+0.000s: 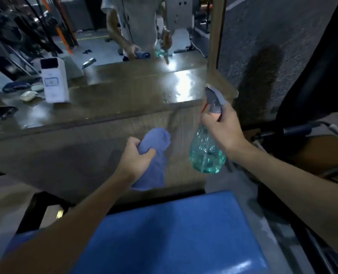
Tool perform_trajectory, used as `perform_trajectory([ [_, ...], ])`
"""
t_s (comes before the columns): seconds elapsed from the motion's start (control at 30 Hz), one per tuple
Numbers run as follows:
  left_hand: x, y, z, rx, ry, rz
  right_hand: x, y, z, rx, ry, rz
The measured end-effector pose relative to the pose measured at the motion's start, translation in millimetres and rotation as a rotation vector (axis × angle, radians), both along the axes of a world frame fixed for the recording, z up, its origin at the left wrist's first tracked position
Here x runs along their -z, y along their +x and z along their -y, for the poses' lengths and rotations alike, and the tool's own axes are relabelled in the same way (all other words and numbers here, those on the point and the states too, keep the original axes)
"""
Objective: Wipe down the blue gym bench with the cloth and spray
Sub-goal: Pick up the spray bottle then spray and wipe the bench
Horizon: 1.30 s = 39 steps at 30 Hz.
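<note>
The blue padded gym bench (174,234) fills the bottom of the view, directly below my forearms. My left hand (136,157) grips a bunched blue cloth (154,161), which hangs down in the air above the bench's far end. My right hand (221,131) holds a clear teal spray bottle (205,153) by its neck, fingers curled around the grey trigger head (213,99). The bottle hangs upright to the right of the cloth, and both are held clear of the bench.
A wooden ledge (104,99) runs across in front of a mirror that reflects me. A white box (54,80) and small items stand on the ledge at left. Black gym equipment frames (312,76) rise on the right, and a black metal frame (33,210) sits at lower left.
</note>
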State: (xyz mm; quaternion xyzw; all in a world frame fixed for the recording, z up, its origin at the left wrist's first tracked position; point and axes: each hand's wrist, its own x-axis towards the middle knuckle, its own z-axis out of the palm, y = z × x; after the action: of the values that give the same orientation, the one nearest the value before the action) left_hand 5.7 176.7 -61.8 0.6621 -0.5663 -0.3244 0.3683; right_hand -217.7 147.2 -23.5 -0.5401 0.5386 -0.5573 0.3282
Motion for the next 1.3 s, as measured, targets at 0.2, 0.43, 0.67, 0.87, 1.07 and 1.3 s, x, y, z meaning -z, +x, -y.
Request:
perform_trajectory([
  [0.2,129,-5,-48,0.076,0.140,0.043,116,-21,-87,0.038,0.228,-0.054],
  [0.43,303,-23,-106,0.083,0.221,0.249,285,-19,-197,0.239,0.384,-0.048],
  [0.67,450,-43,-133,0.262,0.207,0.742,424,-24,-257,0.254,0.573,-0.114],
  [0.87,510,-38,-136,0.385,0.061,0.958,471,-29,-272,0.263,0.627,-0.155],
  [1.07,511,-24,-137,0.341,0.032,0.994,485,-22,-272,0.344,0.681,-0.245],
  [1.3,508,-2,-147,0.236,0.123,0.972,494,4,-288,0.207,0.680,0.021],
])
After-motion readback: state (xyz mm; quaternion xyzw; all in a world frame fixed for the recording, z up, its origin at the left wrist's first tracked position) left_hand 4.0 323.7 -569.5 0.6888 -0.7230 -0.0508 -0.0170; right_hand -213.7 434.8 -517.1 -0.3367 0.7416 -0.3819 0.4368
